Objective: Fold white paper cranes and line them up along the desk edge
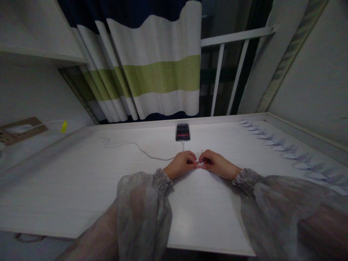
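Observation:
My left hand (181, 165) and my right hand (216, 164) rest close together on the white desk (81, 181), fingertips nearly touching. Both are pinched on a small pale piece (200, 164) held between them; it looks like a bit of folded paper, too small to name surely. Sheer grey sleeves cover both forearms. Just beyond the hands stands a small dark device (182, 132) with a white cable (136, 146) trailing left.
A row of several small folded paper shapes (285, 148) runs along the desk's right edge by the wall. A striped curtain (160, 72) and a white window rail (233, 36) stand behind. A wall socket plate (19, 129) sits at left.

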